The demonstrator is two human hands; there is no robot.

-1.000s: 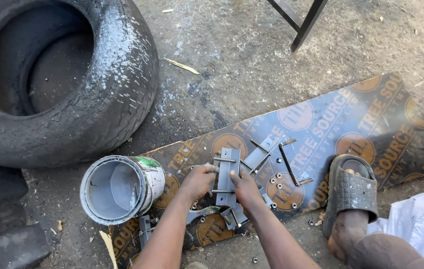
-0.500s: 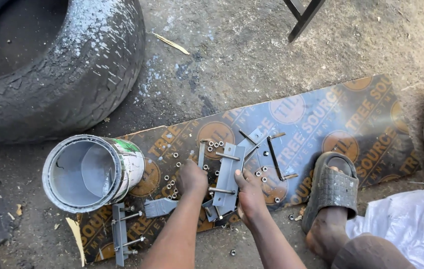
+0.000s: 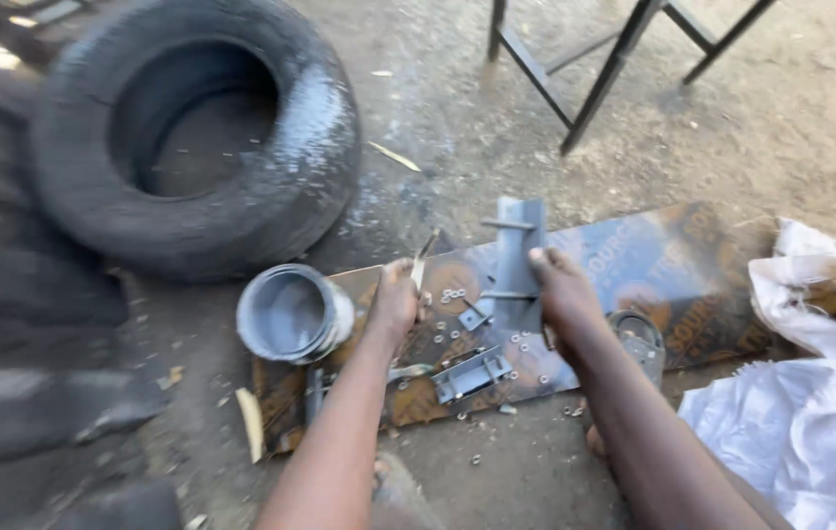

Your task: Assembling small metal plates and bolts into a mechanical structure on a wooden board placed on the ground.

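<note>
My left hand [image 3: 394, 299] is curled shut around a thin metal strip [image 3: 425, 257] that points up and away from me. My right hand [image 3: 557, 291] rests on a long grey metal bracket [image 3: 518, 257], fingers wrapped over its edge; blur hides how tight the grip is. Both lie on a dark printed board [image 3: 693, 265] with orange round marks. A grey tin [image 3: 290, 312] lies on its side left of my left hand.

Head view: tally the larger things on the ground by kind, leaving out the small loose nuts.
Tyre: 1
Grey tin can: 1
Printed board: 1
Long metal bracket, under the right hand: 1
Short metal bracket: 1
Thin strip in the left hand: 1
White sacks: 2
Metal stand legs: 1
Total: 9
</note>
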